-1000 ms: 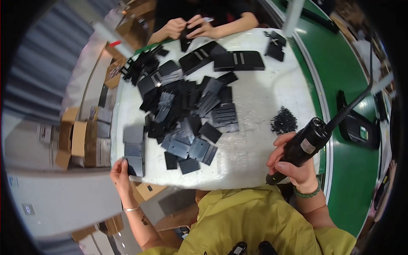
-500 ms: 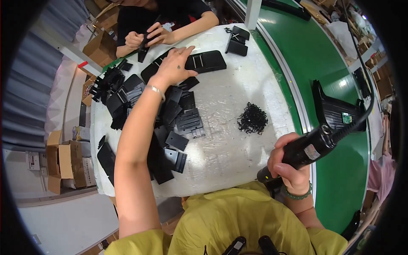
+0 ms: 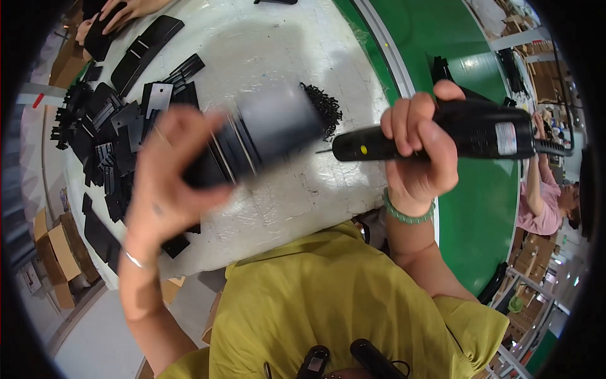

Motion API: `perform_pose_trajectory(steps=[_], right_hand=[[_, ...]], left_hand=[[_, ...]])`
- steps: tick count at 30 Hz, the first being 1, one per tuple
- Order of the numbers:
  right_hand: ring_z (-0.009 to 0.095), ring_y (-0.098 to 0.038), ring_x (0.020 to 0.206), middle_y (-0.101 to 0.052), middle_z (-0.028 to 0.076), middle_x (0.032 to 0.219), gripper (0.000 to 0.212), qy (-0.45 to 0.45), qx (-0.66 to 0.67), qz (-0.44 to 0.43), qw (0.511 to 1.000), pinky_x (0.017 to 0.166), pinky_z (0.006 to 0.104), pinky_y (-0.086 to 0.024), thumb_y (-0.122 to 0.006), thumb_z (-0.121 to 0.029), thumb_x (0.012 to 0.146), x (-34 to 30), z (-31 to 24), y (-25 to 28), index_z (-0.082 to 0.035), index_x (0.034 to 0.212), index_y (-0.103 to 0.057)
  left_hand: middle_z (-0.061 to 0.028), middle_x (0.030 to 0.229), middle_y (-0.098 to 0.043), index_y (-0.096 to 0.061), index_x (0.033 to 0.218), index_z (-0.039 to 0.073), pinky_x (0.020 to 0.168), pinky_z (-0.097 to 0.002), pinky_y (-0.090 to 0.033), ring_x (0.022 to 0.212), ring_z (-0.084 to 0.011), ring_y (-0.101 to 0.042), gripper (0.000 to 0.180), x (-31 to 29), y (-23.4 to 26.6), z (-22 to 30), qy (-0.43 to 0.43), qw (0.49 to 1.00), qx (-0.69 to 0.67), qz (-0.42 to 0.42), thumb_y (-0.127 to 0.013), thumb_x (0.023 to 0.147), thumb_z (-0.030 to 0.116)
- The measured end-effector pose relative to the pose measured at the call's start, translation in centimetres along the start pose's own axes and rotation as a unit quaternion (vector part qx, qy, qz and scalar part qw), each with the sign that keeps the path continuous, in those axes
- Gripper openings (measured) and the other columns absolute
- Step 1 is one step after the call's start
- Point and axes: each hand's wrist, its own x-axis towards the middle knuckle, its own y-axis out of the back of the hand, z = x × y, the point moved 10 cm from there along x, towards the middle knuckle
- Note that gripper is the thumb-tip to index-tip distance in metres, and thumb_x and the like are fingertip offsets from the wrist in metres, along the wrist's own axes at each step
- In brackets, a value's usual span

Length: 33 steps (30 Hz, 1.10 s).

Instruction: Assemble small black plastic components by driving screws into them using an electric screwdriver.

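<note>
Two grips: left hand (image 3: 170,170) clasps a dark casing (image 3: 281,120); right hand (image 3: 420,139) is wrapped around a black screwdriver (image 3: 483,129); the hands stand apart, with the casing's outer end and the tool's tip between them.
Left grip: spread wide across the casing, fingers on its far side, thumb on its near side; hand and casing are blurred, so the exact contact cannot be told.
Casing: reaches out to the right of the left grip, slanting away from the body, over the white tabletop (image 3: 271,199); two pale strips (image 3: 243,145) cross it just beside the fingers.
Right grip: fingers curled closely over the screwdriver's body, thumb on the near side; a green bead bracelet (image 3: 410,219) circles the wrist.
Screwdriver: lies crosswise through the right grip; its thin bit (image 3: 324,151) points left, near the casing; its cord (image 3: 555,146) leaves at the right end.
Black screws (image 3: 325,107): piled just past the casing's outer end, seen from the left grip; partly hidden by it.
Flat dark parts (image 3: 113,139): heaped left of the left grip; another strip-bearing casing (image 3: 145,52) lies beyond it.
Co-worker's hand (image 3: 129,11): farther beyond the left grip, at a black piece (image 3: 98,38).
Green belt (image 3: 470,215): right of the tabletop, extending below the right grip.
</note>
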Motion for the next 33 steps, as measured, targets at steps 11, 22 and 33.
perform_pose_trajectory(steps=[11, 22, 33], right_hand=[[0.013, -0.041, 0.054, -0.044, 0.003, 0.064, 0.035, -0.039, -0.094, -0.051, 0.994, 0.058, 0.032, -0.038, -0.049, -0.002, 0.075, 2.0, 5.1, -3.5, -0.001, 0.11, -0.044], [0.013, -0.039, 0.051, -0.041, 0.003, 0.061, 0.037, 0.008, 0.021, -0.062, 0.998, 0.056, 0.0301, -0.037, -0.049, -0.005, 0.076, 1.8, 1.1, -4.8, -0.003, 0.112, -0.042], [0.007, -0.037, 0.054, -0.037, -0.004, 0.061, 0.034, 0.035, 0.028, -0.096, 0.994, 0.062, 0.0254, -0.034, -0.052, -0.007, 0.076, 2.2, -1.0, -4.5, -0.01, 0.11, -0.047]], left_hand=[[-0.0159, 0.116, -0.048, -0.054, 0.117, 0.003, 0.09, -0.0378, -0.04, 0.102, -0.0344, -0.048, 0.072, -5.5, -4.8, 1.6, 0.092, 0.996, 0.001, -0.017, -0.081, 0.052, 0.018], [-0.0082, 0.086, -0.064, -0.065, 0.095, 0.006, 0.076, -0.0341, -0.044, 0.086, -0.0273, -0.054, 0.024, 1.1, -6.5, -0.9, -0.003, 0.99, -0.092, 0.109, -0.069, 0.073, 0.012], [-0.0068, 0.083, -0.066, -0.066, 0.085, 0.005, 0.074, -0.034, -0.046, 0.082, -0.0262, -0.058, 0.013, 2.2, -6.6, 0.3, -0.036, 0.986, -0.063, 0.148, -0.067, 0.073, 0.008]])
